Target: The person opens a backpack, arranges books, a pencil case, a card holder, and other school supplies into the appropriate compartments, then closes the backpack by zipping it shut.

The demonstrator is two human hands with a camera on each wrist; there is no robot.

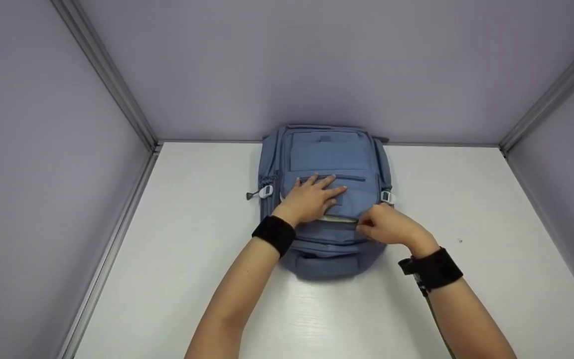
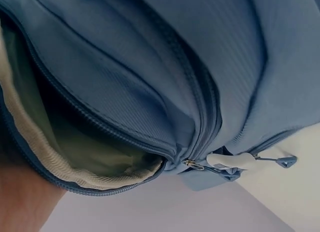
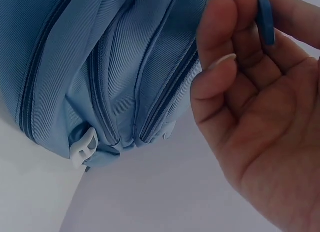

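A blue backpack (image 1: 329, 154) lies flat on the white table (image 1: 182, 259), its front facing up. My left hand (image 1: 317, 195) rests flat on the front pocket with straight fingers, just above an unzipped compartment showing a beige lining (image 1: 339, 219). The left wrist view shows that lining (image 2: 75, 157) and the blue fabric (image 2: 200, 52) close up. My right hand (image 1: 369, 228) sits at the right end of the opening. In the right wrist view its fingers (image 3: 235, 47) pinch a blue zipper pull (image 3: 266, 21) beside the backpack's side (image 3: 100, 67).
White buckles sit on both sides of the backpack (image 1: 265, 191) (image 1: 387, 197). Grey partition walls with metal frames (image 1: 112, 94) enclose the table on the left, back and right. Black bands are on both wrists.
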